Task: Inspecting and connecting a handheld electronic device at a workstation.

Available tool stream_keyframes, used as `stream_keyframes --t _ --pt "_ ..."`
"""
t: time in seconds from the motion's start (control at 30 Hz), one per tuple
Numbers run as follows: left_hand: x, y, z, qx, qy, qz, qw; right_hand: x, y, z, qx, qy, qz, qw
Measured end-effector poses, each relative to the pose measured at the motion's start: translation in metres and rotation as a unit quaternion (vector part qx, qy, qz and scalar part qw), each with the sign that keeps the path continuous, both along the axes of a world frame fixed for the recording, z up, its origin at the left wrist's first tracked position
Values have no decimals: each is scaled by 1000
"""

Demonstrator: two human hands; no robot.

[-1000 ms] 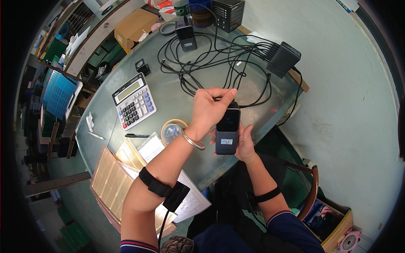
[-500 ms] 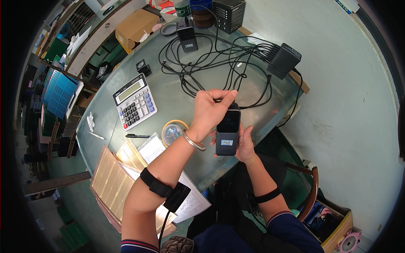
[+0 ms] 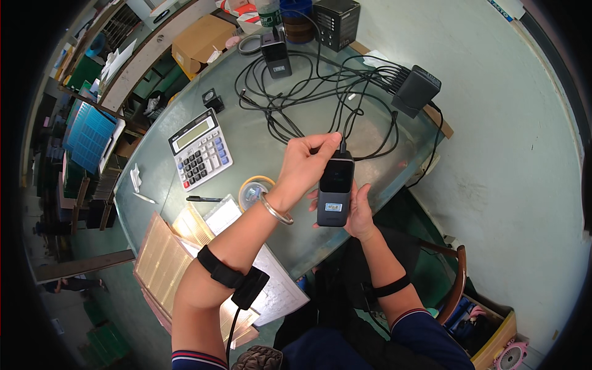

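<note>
My right hand (image 3: pixel 361 213) holds a black, rounded handheld device (image 3: pixel 333 192) from below, its fingers wrapped round the far side. The device has a dark glossy screen on its upper half and a small pale-blue label lower down. A black cable plug (image 3: pixel 343 147) stands in its top end. My left hand (image 3: pixel 306 161), a silver bangle at its wrist, is closed in a pinch at this plug, thumb and forefinger together. A similar black device (image 3: pixel 275 58) stands farther back among the coiled black cables (image 3: pixel 290 92).
A multi-port black charger (image 3: pixel 417 91) sits at the table's right edge by the wall. To the left lie a calculator (image 3: pixel 200 150), a pen (image 3: pixel 203 199) and a tape roll (image 3: pixel 251 192). Papers (image 3: pixel 271 290) cover the near left edge. A black box (image 3: pixel 336 23) stands at the back.
My left hand has shifted slightly left, so the plug at the device's top shows more. The device's screen has turned a little darker. My right hand keeps its hold.
</note>
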State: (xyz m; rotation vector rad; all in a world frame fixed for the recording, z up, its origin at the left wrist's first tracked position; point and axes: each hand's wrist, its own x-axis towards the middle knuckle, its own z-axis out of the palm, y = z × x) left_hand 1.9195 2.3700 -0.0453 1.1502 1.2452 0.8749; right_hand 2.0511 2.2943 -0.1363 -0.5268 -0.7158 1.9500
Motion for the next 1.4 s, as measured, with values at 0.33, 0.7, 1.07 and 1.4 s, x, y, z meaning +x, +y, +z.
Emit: stream_keyframes --t 0.33,0.7,1.07,1.4 --pt "-14 -9 -5 -20 18 -57 998 0 0 -3 -1 -5 -11 1000" --pt "-16 -11 -9 -11 24 -39 999 -1 1 1 4 2 -4 1000" --pt "-11 -14 -4 -19 4 -19 1000 -1 0 1 -1 11 -8 1000" --pt "-10 -14 -6 -24 -14 -13 1000 0 1 0 5 13 -4 1000"
